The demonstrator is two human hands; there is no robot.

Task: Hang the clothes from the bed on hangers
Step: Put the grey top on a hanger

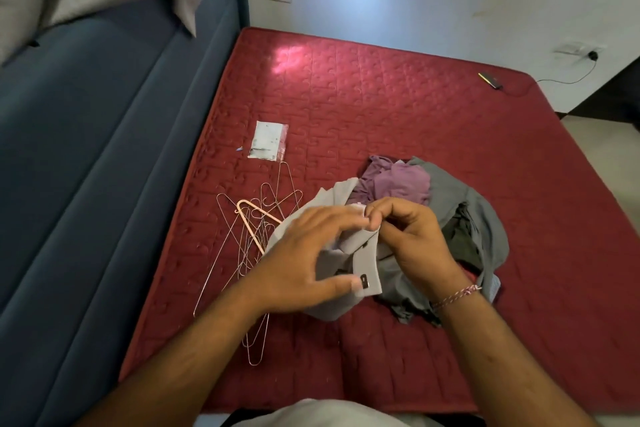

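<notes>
**Both hands on light grey garment, over the bed**

Left hand [304, 260] grips the light grey garment [363, 253]: fingers curled over its upper fold, thumb pressing the lower edge beside a small black tag. Right hand [412, 239] pinches the same garment's top edge between thumb and forefinger, the other fingers curled; a braided thread bracelet [455, 295] sits on the wrist.

Red quilted mattress [381, 107] fills most of the view. Blue sofa [86, 149] runs along its left side. Clothes pile [460, 218], dark grey with a purple garment [398, 180] on top, lies just behind the hands. Wire hangers [249, 239] lie tangled left of the pile, one pink. Clear plastic packet [268, 140] rests beyond the hangers. Small dark device [490, 80] with cable sits near the far right corner.
</notes>
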